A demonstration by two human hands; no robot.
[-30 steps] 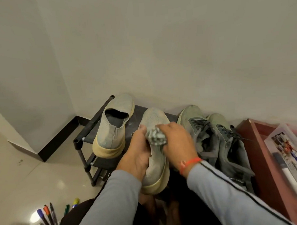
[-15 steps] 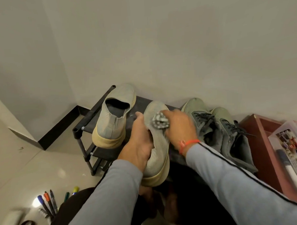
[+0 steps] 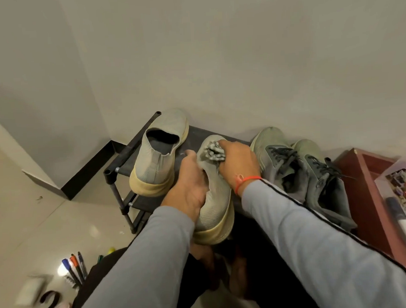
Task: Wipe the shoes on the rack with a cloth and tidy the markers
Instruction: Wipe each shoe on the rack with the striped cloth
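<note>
Right now the left hand [image 3: 189,191] grips a pale grey knit slip-on shoe with a cream sole [image 3: 214,207] by its side, held above the front of the black metal shoe rack [image 3: 119,166]. Meanwhile the right hand [image 3: 238,162] has its fingers curled round a bunched grey cloth [image 3: 212,151], pressing it on the shoe's toe. Several coloured markers [image 3: 74,267] lie on the floor, lower left.

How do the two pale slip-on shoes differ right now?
The left slip-on stands on the rack untouched; the right slip-on is gripped by the left hand. The right hand presses a cloth on the right slip-on's toe; the left slip-on's toe is bare. Both share grey knit uppers and cream soles.
</note>
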